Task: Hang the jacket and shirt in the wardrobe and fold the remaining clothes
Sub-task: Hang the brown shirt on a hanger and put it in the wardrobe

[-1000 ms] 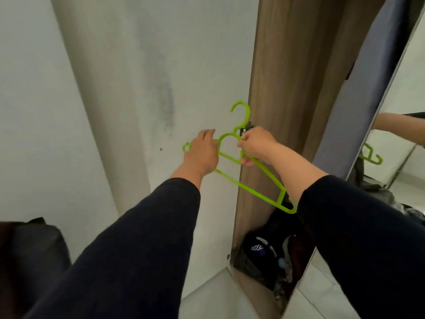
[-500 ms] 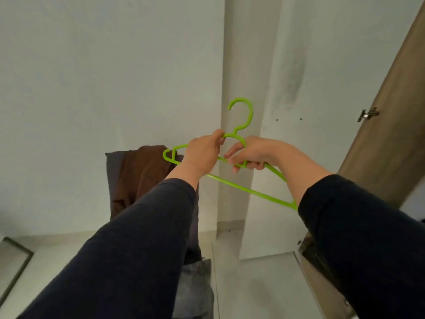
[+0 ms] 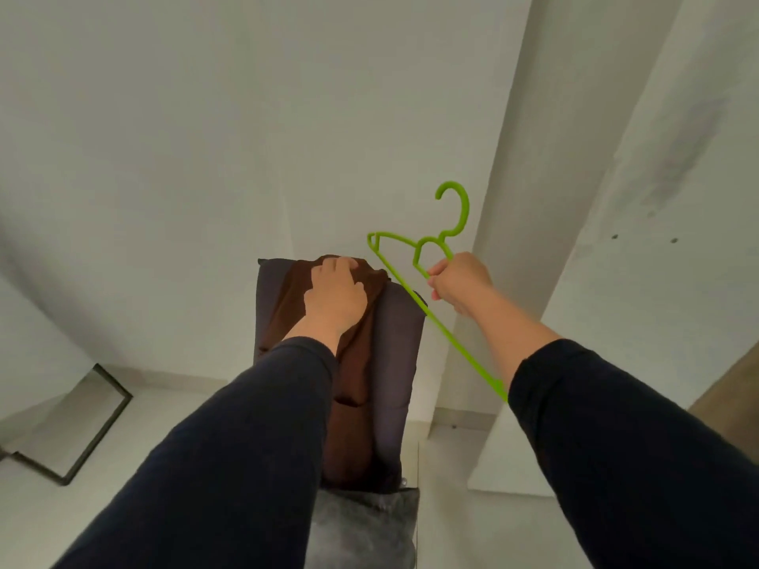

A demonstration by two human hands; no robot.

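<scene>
A brown garment [image 3: 356, 363] hangs draped over the back of a dark grey chair [image 3: 398, 363] in the middle of the view. My left hand [image 3: 334, 295] lies on the top of the brown garment, fingers curled over its upper fold. To the right, my right hand [image 3: 460, 281] grips a bright green plastic hanger [image 3: 427, 256] by its shoulder, hook pointing up. The hanger's long bar slants down to my right sleeve. Both arms wear dark sleeves.
A grey cloth [image 3: 365, 527] lies on the chair seat below the garment. White walls and a corner pillar [image 3: 546, 199] stand behind. A dark metal frame [image 3: 94, 429] sits on the floor at the left. A strip of brown wardrobe wood [image 3: 731, 388] shows at the right edge.
My view has swung left, away from the wardrobe toward the chair. My left hand let go of the hanger and moved down onto the brown garment. My right hand keeps the hanger.
</scene>
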